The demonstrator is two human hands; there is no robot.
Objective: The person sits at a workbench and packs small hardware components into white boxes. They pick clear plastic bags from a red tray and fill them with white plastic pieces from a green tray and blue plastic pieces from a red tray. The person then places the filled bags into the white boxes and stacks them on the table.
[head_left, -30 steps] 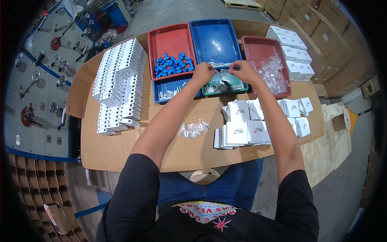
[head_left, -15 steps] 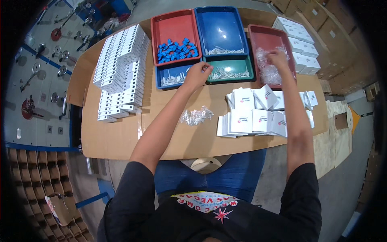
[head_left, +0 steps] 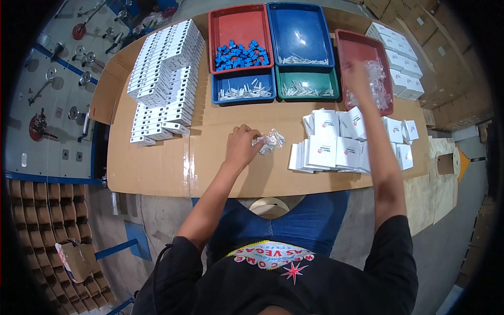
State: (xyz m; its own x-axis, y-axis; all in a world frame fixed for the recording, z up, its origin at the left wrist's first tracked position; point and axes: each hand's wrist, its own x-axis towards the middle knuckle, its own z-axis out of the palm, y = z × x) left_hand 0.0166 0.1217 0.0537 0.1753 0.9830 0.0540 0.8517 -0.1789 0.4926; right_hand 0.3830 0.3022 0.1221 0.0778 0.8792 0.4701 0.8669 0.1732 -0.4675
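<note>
My left hand (head_left: 242,147) is over the cardboard surface, fingers curled and fingertips pressed together at the left edge of a small heap of clear plastic bags with white pieces (head_left: 272,140). Whatever lies between those fingertips is too small to make out. Over the right-hand red tray (head_left: 349,44), my right hand (head_left: 357,81) is smeared by motion, beside a pile of crumpled clear plastic bags (head_left: 377,84). Nearer me, white pegs lie in a small blue tray (head_left: 214,86) and a green tray (head_left: 294,76).
Stacked white boxes (head_left: 163,68) stand at left, more white boxes (head_left: 401,58) at far right. White square packets (head_left: 323,152) sit below my right forearm. Behind are a red tray (head_left: 239,26) of blue clips (head_left: 241,55) and a large blue tray (head_left: 299,31) with white pegs.
My left hand has come from between the small blue and green trays toward me, to the heap of bags. My right hand remains over the right red tray, slightly farther left across it.
</note>
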